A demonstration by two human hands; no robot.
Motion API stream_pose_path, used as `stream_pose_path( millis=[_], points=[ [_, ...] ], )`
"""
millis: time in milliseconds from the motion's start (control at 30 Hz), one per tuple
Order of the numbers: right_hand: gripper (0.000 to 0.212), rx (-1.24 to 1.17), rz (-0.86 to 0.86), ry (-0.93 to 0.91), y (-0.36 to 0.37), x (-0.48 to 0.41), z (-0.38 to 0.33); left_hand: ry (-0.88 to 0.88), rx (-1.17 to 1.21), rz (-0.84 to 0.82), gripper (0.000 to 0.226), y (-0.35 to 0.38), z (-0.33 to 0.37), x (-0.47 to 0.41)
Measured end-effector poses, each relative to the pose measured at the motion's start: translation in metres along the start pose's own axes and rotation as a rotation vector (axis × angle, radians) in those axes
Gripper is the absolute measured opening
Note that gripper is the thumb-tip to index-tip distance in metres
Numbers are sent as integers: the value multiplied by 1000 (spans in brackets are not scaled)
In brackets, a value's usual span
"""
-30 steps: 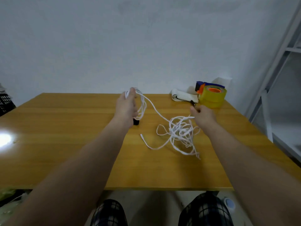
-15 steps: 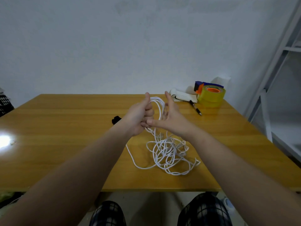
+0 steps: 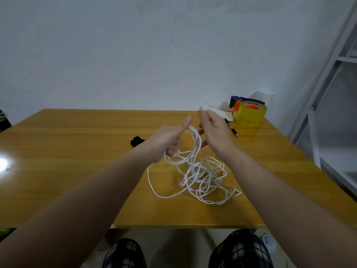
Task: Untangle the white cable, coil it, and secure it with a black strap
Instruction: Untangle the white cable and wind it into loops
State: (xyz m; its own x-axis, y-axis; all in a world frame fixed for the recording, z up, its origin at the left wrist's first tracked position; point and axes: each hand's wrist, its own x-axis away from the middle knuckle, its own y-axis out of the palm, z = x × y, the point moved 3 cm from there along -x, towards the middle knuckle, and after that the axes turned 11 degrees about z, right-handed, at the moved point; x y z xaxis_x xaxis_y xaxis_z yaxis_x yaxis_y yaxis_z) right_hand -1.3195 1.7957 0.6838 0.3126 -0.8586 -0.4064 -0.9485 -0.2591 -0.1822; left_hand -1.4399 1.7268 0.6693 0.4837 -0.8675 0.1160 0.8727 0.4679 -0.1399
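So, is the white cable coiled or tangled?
Mostly tangled: the left hand holds a few loops; the rest of the white cable lies jumbled on the table.

Glossy wood-grain table [image 3: 77,171], smooth white cable [image 3: 202,176], translucent yellow tape roll [image 3: 249,117].

The only view comes from a wide-angle camera at head height, above the near edge of the table [image 3: 58,171], facing forward and tilted down. It takes in the tabletop out to its far edge, the wall [image 3: 135,55] behind and a shelf frame [image 3: 328,64] past the right edge. The forearms enter from the bottom corners; the left hand [image 3: 166,140], right hand [image 3: 216,132] and white cable [image 3: 202,176] sit close, mid-frame.
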Motion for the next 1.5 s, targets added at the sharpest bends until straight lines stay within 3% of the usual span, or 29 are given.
stream_pose_path(
  millis=[67,133,200,267,300,367,433,600,767,900,1067,1200,1367,1500],
  points=[
    [34,-11,81,-16,1,-1,-5,47,-37,1,46,4,-3,5],
    [34,-60,30,1,6,2,-4,89,21,17,30,7,-2,7],
    [28,-88,-74,52,12,9,2,86,74,109,44,1,1,4],
    [42,-59,-179,103,16,13,10,54,64,187,39,-5,2,-1],
    [50,-16,-213,105,17,13,14,33,44,195,50,-8,1,-3],
    [38,121,-211,31,17,8,21,13,4,197,59,-10,-3,-5],
    [14,254,-161,-50,15,2,26,-6,-23,164,61,-9,-8,-8],
    [16,87,-123,43,8,-6,25,-105,-38,-51,63,-11,-13,-6],
    [46,112,-33,150,10,-11,44,-21,419,-229,51,-9,-3,-4],
    [43,225,-276,128,8,-4,44,46,582,-81,40,-28,11,-12],
    [33,298,-375,88,-13,-12,35,43,709,117,57,-53,8,-17],
    [15,561,-398,-42,-9,-18,35,38,671,155,31,-41,2,-13],
    [35,763,-351,-181,2,-10,31,40,595,111,43,-28,-3,-8],
    [17,873,-297,-226,9,-9,28,70,579,134,45,-20,-1,-9]
  ],
)
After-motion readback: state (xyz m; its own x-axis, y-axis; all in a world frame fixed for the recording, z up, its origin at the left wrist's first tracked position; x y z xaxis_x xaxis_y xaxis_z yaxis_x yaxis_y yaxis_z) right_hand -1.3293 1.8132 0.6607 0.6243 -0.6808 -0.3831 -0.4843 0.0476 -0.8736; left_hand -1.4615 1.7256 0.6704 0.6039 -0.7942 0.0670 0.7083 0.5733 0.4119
